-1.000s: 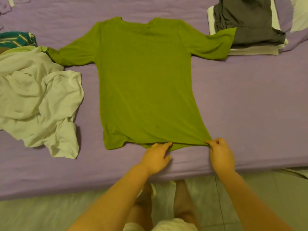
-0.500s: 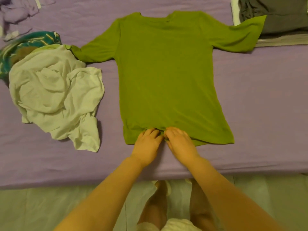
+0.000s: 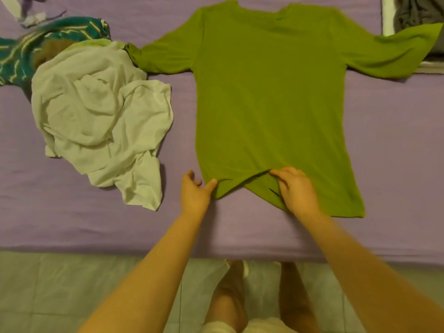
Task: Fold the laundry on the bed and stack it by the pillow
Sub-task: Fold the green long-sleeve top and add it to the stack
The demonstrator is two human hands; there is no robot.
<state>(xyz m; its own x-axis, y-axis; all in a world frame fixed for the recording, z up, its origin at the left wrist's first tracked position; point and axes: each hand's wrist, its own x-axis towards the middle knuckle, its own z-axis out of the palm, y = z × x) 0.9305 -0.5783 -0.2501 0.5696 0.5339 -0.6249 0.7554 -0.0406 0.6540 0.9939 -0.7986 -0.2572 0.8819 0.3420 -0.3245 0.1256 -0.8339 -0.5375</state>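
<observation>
Laundry is lying on a purple bed sheet (image 3: 384,145), seen from above by a person standing at the bed's near edge. An olive-green long-sleeved cotton shirt (image 3: 269,97) is lying spread flat in the middle, its long axis running straight away from the person: collar at the far end, hem nearest the hands, sleeves reaching out to either side. The left hand (image 3: 195,193) is sitting at the hem's near left corner, thumb touching the cloth and fingers loosely open, gripping nothing. The right hand (image 3: 296,188) is lying on the hem near its middle, fingers curled and seeming to be pinching the rumpled fabric there. The hem's right corner is lying flat. A crumpled white cotton garment (image 3: 101,121) is waiting to the left, touching the shirt's left sleeve, partly covering a teal patterned cloth (image 3: 21,56). A folded dark grey stack (image 3: 418,15) is sitting at the far right, under the right sleeve's end.
</observation>
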